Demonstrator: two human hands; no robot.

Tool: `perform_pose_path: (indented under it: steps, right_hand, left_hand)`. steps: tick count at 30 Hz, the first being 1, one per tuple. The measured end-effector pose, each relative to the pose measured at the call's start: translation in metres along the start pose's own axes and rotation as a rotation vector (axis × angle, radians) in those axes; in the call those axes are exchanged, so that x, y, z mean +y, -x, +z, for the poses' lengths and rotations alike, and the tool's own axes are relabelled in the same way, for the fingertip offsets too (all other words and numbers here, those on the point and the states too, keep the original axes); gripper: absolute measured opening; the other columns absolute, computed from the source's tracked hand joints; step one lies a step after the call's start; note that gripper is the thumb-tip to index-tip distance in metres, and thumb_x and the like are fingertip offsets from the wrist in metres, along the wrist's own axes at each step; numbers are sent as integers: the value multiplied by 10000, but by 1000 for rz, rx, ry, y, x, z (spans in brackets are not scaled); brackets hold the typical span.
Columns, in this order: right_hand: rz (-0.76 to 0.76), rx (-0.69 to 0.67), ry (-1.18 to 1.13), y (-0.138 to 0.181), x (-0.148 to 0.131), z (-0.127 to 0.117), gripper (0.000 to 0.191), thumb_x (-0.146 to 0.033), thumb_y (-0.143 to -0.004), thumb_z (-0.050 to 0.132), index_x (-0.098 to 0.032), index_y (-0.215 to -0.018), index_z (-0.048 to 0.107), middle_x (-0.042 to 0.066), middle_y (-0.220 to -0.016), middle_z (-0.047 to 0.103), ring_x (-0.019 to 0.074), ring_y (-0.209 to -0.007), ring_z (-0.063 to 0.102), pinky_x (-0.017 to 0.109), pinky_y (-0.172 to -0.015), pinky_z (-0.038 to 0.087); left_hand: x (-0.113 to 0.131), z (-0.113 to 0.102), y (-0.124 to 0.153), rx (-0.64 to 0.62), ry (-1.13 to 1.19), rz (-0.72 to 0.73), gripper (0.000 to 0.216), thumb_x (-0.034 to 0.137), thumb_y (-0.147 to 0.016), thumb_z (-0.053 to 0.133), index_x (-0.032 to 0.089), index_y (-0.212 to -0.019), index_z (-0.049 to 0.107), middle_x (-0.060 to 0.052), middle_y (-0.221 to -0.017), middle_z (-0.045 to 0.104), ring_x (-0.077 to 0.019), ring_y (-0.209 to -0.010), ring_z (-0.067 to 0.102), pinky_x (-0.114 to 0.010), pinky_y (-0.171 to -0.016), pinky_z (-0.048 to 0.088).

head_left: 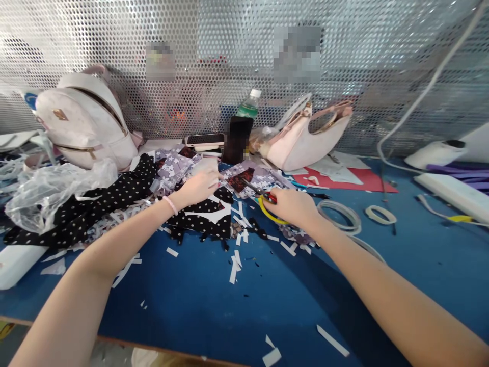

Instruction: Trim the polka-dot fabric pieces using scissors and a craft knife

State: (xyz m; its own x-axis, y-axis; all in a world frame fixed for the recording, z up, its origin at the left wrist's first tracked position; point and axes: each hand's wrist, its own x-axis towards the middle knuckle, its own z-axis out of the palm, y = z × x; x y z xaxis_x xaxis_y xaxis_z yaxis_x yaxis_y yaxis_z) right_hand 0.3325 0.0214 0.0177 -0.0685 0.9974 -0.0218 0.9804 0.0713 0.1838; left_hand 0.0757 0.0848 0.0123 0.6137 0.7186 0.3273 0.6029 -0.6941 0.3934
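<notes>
My right hand (294, 206) is closed around scissors (263, 192) with red and black on the handles, blades pointing left. A curved yellow band (269, 214) hangs just below that hand. My left hand (200, 182), with a pink beaded bracelet at the wrist, is closed at the edge of purple floral fabric (248, 176) with a dark red patch; its fingertips are partly hidden. Black polka-dot fabric (196, 220) lies below the left hand. White paper strips (236, 265) are scattered in front of both hands.
A pale backpack (91, 122) and clear plastic bag (61, 188) stand left. At the back are a phone (205, 140), a bottle (249, 106) and a pink handbag (305, 137). Coiled tubing (340, 214) and a power strip (454, 196) lie right on the blue table (191, 300).
</notes>
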Motion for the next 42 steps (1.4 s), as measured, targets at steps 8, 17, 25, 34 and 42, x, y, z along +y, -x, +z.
perform_pose_path:
  steps: [8,17,25,34,42]
  right_hand:
    - [-11,-41,1,1,-8,1,383,-470,-937,413,-177,-992,653,116,-913,739,278,-851,702,297,-587,397]
    - [-91,-40,18,2,-8,5,411,-475,-927,407,-169,-1027,663,130,-873,736,285,-842,697,297,-588,376]
    - [-59,-51,41,0,-1,4,426,-504,-929,398,-180,-1003,664,121,-875,735,273,-824,692,294,-584,375]
    - [-14,-50,48,-3,8,4,383,-484,-914,435,-180,-944,667,126,-829,721,280,-806,689,300,-548,362]
    - [119,-42,-121,-10,28,9,347,-485,-878,475,-198,-772,638,111,-811,715,264,-771,682,295,-540,385]
  left_hand:
    - [16,9,5,-240,-48,139,126,240,-906,587,170,-956,680,-57,-979,661,-193,-932,627,-313,-848,495]
    - [19,24,6,-254,-19,89,165,173,-936,492,143,-929,655,-73,-974,658,-186,-913,617,-308,-847,487]
    - [14,17,3,-334,84,87,226,198,-950,479,159,-977,701,-66,-1034,670,-157,-956,627,-268,-893,475]
    - [-5,-22,-5,-130,57,-143,294,142,-930,373,129,-965,665,-20,-798,691,-100,-660,628,-204,-667,487]
    - [-27,-35,-2,82,-206,-343,317,235,-960,387,131,-809,646,-102,-792,676,-227,-799,658,-326,-762,500]
